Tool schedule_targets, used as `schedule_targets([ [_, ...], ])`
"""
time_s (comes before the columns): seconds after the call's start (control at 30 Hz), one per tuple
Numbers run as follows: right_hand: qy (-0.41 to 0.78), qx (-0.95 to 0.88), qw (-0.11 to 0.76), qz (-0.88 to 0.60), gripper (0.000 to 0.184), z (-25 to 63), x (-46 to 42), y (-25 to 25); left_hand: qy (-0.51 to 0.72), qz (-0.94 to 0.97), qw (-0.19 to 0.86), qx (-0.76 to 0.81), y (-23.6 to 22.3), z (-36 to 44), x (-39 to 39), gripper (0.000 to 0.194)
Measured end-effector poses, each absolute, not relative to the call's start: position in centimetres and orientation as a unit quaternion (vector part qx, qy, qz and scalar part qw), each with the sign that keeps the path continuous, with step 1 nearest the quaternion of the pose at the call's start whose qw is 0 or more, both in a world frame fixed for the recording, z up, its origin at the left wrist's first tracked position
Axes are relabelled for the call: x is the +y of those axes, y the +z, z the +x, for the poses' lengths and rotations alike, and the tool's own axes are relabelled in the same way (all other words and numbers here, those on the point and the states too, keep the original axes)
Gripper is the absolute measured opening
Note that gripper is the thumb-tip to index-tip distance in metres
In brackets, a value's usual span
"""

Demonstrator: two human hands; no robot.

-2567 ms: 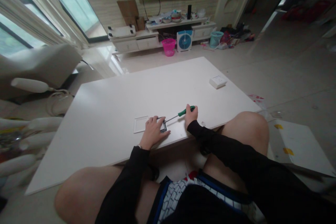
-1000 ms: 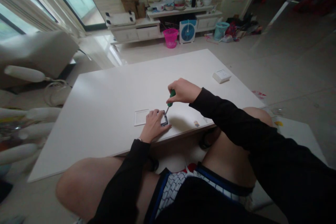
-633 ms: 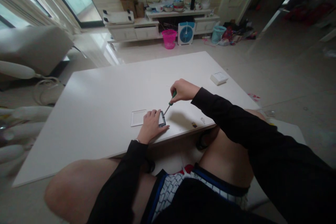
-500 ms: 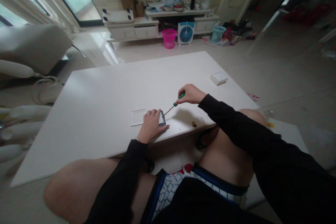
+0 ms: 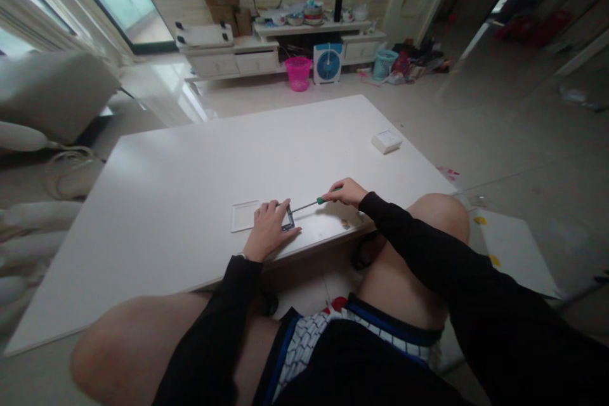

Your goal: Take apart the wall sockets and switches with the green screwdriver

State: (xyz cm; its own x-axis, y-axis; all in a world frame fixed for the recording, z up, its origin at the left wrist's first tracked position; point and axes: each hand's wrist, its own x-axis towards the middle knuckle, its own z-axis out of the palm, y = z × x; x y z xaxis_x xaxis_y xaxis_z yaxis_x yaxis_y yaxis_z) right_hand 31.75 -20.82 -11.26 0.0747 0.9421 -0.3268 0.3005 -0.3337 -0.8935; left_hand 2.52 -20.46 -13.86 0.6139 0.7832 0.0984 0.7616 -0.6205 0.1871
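My right hand (image 5: pixel 349 192) is closed round the green handle of a screwdriver (image 5: pixel 309 205). Its thin metal shaft lies low, almost level, and the tip meets the right edge of a small dark-grey rectangular frame (image 5: pixel 288 223). Over that frame lies my left hand (image 5: pixel 269 223), gripping it against the table with the thumb at the near side and the fingers at the far side. Much of the frame is hidden under the palm. Partly behind my left fingers, a flat white rectangular cover plate (image 5: pixel 242 216) rests on the table.
The white table (image 5: pixel 190 171) has a small white box (image 5: pixel 386 141) near its right edge. Small brassy bits (image 5: pixel 345 224) lie by the front edge. Beyond stand a pink basket (image 5: pixel 298 73), a blue fan (image 5: pixel 328 64) and a low cabinet (image 5: pixel 214 63).
My right hand has come down and nearer, so the screwdriver has tipped from a steep slant to almost level. My left hand stays on the frame. The whole view has shifted slightly.
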Motion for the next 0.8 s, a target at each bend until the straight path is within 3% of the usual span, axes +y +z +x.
schedule_targets([
  [0.4, 0.506, -0.439, 0.319, -0.670, 0.046, 32.9, -20.6, -10.9, 0.141, 0.896, 0.145, 0.395, -13.8, 2.4, -20.5, 0.052],
  [0.67, 0.377, -0.471, 0.409, -0.684, 0.044, 32.9, -19.7, -10.5, 0.276, 0.778, 0.337, 0.453, -13.4, 1.9, -20.0, 0.028],
  [0.8, 0.297, -0.517, 0.406, -0.693, 0.029, 32.1, -19.5, -11.2, 0.426, 0.629, 0.422, 0.495, -12.7, 1.3, -18.8, 0.025],
])
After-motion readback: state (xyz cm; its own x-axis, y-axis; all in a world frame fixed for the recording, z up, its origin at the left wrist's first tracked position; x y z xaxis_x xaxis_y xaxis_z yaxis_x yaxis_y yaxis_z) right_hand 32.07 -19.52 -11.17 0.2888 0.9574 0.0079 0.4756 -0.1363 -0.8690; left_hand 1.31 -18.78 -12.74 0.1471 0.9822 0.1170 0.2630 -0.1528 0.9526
